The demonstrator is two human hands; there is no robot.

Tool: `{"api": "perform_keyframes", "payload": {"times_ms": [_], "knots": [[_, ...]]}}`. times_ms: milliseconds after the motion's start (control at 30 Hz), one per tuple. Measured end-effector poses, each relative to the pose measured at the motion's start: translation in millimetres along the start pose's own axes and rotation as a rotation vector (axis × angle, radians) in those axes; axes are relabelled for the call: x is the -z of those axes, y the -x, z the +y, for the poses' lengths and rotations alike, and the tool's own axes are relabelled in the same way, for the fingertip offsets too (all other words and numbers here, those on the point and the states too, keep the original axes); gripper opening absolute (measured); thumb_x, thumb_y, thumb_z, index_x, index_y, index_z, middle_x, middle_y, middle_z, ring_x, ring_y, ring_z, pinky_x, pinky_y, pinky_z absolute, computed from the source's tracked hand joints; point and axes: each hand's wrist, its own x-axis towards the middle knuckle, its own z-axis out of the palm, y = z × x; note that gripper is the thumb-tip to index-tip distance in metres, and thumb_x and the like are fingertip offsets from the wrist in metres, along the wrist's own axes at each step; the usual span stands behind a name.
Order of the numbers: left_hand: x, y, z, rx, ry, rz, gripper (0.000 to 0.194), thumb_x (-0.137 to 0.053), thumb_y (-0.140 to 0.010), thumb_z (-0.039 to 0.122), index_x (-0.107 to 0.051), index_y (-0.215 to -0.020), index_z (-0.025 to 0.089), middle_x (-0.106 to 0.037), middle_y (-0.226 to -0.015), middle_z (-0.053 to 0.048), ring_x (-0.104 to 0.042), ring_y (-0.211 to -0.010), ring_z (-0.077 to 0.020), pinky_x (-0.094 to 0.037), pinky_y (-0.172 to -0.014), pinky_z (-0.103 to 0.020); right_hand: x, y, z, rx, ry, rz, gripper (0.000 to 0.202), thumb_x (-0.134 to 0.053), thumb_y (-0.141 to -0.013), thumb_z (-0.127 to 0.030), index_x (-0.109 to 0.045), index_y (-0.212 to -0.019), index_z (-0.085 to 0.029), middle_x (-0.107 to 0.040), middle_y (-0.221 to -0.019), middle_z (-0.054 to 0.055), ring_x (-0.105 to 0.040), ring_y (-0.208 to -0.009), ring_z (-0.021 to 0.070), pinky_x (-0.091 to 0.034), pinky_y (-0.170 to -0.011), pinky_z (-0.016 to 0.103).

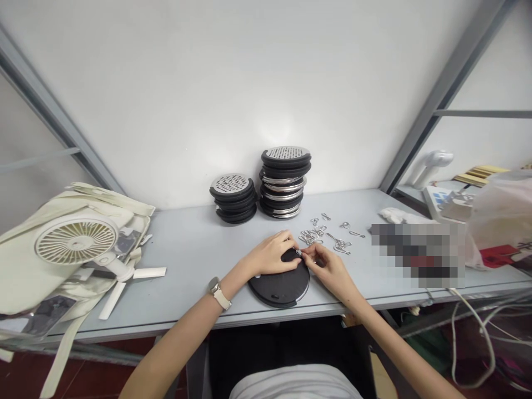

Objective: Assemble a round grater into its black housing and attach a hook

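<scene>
Near the front edge of the grey table [178, 244] lies a round black disc [280, 288]. The left hand [272, 254] rests palm-down across its upper part; whether it grips, I cannot tell. At the disc's upper-right rim, the right hand [328, 269] pinches a small metal piece [298, 252].

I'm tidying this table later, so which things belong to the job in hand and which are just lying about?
Likely part of the job:
black disc under the left hand
loose metal clips
shorter stack of discs
taller stack

Likely just lying about:
white fan
cream bag beneath it
plastic bag at right
</scene>
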Motion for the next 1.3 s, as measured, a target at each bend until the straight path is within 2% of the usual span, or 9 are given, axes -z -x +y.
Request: {"api": "perform_keyframes", "payload": {"times_ms": [167, 467, 700, 1300], "knots": [[-0.8, 0, -1, -0.005, 0.006, -0.007, 0.021, -0.056, -0.084, 0.03, -0.06, -0.102, 0.019, -0.053, -0.1, -0.005, -0.055, -0.093, -0.0181, -0.046, -0.086, -0.029, -2, 1, 0, -0.007, 0.022, -0.003, 0.02, -0.051, -0.089, -0.037, -0.052, -0.078, -0.02, -0.056, -0.07, -0.001, -0.052, -0.065, 0.0148, -0.04, -0.061, 0.026], [0.4, 0, 1, -0.008, 0.011, -0.004, 0.021, -0.055, -0.084, 0.028, -0.058, -0.103, 0.018, -0.053, -0.1, -0.005, -0.054, -0.092, -0.0176, -0.046, -0.084, -0.028, -3, 0, -9, 0.04, 0.111, -0.005, 0.015, -0.048, -0.09, -0.03, -0.049, -0.079, -0.021, -0.058, -0.076, 0.0, -0.054, -0.07, 0.0152, -0.041, -0.066, 0.026], [0.2, -1, -1, -0.019, 0.049, -0.025, 0.02, -0.055, -0.085, 0.028, -0.059, -0.103, 0.019, -0.053, -0.099, -0.005, -0.054, -0.093, -0.0176, -0.045, -0.088, -0.029, -5, 2, -6, 0.001, 0.197, 0.0, 0.02, -0.044, -0.092, -0.034, -0.042, -0.075, -0.023, -0.047, -0.061, -0.004, -0.045, -0.056, 0.0139, -0.035, -0.056, 0.025], [-0.8, -3, -4, -0.036, 0.134, -0.03, 0.022, -0.057, -0.083, 0.024, -0.06, -0.103, 0.018, -0.053, -0.095, -0.005, -0.054, -0.09, -0.0171, -0.046, -0.083, -0.028, -7, 1, -7, 0.061, 0.377, -0.063, 0.029, -0.035, -0.095, -0.032, -0.037, -0.068, -0.022, -0.05, -0.062, -0.001, -0.049, -0.058, 0.0162, -0.034, -0.059, 0.027]]}}
